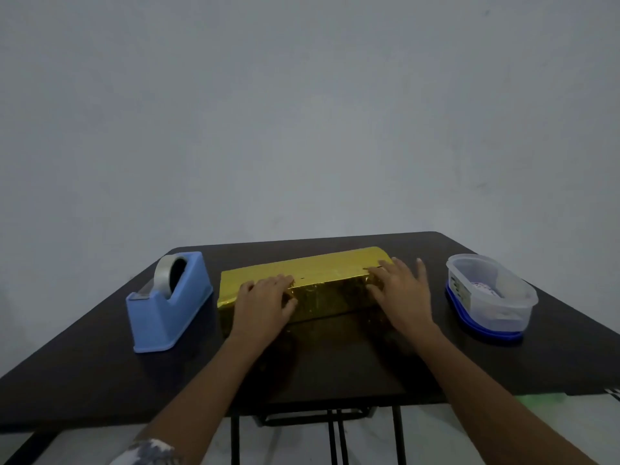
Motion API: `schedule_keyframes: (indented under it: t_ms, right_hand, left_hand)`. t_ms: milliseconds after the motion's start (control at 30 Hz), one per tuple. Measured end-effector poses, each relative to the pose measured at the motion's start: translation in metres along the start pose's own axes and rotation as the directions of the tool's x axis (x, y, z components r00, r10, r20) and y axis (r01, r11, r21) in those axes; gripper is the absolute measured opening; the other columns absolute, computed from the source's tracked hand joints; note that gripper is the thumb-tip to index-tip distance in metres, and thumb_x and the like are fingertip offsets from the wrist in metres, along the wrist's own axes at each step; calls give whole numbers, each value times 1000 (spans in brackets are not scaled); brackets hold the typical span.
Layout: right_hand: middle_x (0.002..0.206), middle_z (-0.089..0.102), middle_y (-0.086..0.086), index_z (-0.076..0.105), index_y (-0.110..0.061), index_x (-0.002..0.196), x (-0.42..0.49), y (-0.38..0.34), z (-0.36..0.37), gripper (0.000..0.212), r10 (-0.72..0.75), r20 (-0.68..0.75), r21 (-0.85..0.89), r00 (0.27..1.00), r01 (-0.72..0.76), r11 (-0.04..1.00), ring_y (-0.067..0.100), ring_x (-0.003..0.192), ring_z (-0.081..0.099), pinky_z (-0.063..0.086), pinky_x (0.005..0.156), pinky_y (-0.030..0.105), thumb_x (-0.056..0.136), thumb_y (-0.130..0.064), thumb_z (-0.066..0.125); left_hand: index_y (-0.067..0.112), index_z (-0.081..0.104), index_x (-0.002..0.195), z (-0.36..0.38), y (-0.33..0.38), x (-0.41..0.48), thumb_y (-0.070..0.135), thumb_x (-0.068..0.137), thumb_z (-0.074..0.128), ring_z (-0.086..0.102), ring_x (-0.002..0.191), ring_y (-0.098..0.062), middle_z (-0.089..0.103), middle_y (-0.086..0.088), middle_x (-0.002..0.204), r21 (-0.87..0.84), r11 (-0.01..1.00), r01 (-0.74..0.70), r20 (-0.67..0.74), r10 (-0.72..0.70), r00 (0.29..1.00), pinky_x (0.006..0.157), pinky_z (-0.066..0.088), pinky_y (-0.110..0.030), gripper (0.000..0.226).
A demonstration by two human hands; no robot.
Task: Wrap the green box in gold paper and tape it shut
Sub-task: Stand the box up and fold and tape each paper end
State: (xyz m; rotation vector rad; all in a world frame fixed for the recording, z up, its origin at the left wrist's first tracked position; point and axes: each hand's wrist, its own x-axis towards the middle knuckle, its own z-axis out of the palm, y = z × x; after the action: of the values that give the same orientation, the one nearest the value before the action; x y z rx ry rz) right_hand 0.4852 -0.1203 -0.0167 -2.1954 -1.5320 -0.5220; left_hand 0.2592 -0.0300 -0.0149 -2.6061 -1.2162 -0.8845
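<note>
A long box covered in gold paper lies across the middle of the dark table; no green shows. My left hand rests palm-down on its near left edge, fingers curled over the front face. At the box's right end my right hand presses flat, fingers spread over the top corner and front. A blue tape dispenser with a roll of clear tape stands to the left of the box.
A clear plastic container on a blue lid sits at the table's right side. A plain pale wall rises behind the table. Black metal table legs show below the near edge.
</note>
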Motion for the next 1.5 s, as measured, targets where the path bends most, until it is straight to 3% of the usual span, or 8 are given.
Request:
schedule_keyframes:
  t_ms: [200, 367, 533, 767, 1000, 1133, 1333, 1500]
  right_hand:
    - [142, 45, 8, 41, -17, 140, -9, 4, -3, 50, 393, 198, 577, 898, -431, 694, 25, 131, 41, 35, 107, 42, 93, -29, 54]
    - [123, 56, 12, 50, -7, 130, 2, -31, -6, 42, 348, 592, 766, 727, -642, 37, 29, 107, 56, 47, 90, 40, 96, -31, 50]
    - [131, 53, 17, 43, -1, 136, 6, -36, -23, 50, 253, 659, 697, 708, -702, 146, 28, 100, 58, 41, 71, 26, 98, -33, 44]
    - [93, 61, 8, 55, -11, 118, 3, -38, -31, 35, 67, 731, 677, 679, -734, 45, 22, 79, 59, 47, 64, 30, 98, -37, 44]
    - [115, 68, 8, 61, -21, 119, 21, -56, -41, 27, -25, 371, 905, 928, -368, -213, 24, 103, 65, 52, 91, 40, 93, -19, 53]
    - [124, 63, -6, 50, -37, 132, 35, -55, -56, 51, -90, 120, 979, 989, -133, -153, 16, 112, 61, 50, 94, 41, 84, -21, 62]
    - [116, 67, -10, 53, -32, 123, 8, -48, -35, 81, -110, 168, 956, 980, -189, -223, 9, 104, 65, 55, 71, 22, 48, -31, 85]
    - [115, 65, -4, 65, -30, 105, 8, -50, -31, 66, 139, 209, 962, 968, -178, -208, 16, 108, 57, 44, 94, 43, 46, -55, 75]
  left_hand:
    - [10, 54, 116, -22, 74, 1, 54, 93, 40, 53, 102, -24, 57, -7, 110, 472, 882, 1, 186, -101, 977, 84, 38, -35, 51]
    - [15, 64, 84, -69, 92, 13, 69, 85, 42, 64, 74, -13, 65, 4, 77, -197, 975, 102, 362, -24, 932, 74, 46, -30, 58]
    - [15, 66, 89, -65, 30, 39, 40, 91, 57, 66, 82, -17, 71, -3, 92, -624, 655, 426, 275, -326, 905, 79, 53, -36, 27]
    - [8, 56, 108, -23, 20, 18, 43, 89, 59, 60, 90, -25, 62, -12, 103, -528, 159, 834, 772, -321, 549, 66, 51, -37, 40]
    - [15, 53, 120, -30, 25, 52, 36, 85, 65, 66, 94, -23, 67, -8, 107, -886, -19, 464, 442, -341, 830, 81, 54, -37, 43]
    - [23, 53, 122, -57, 3, 69, 30, 50, 84, 66, 99, -27, 68, -9, 113, -947, -48, 318, 321, -146, 936, 81, 53, -41, 78]
    - [24, 60, 118, -58, -13, 59, 30, 28, 94, 67, 102, -25, 70, -5, 109, -927, 89, 365, 368, 16, 930, 84, 53, -44, 96]
    - [23, 58, 122, -52, -15, 50, 27, 33, 94, 65, 105, -26, 69, -5, 113, -913, 132, 386, 392, 26, 920, 85, 54, -41, 96]
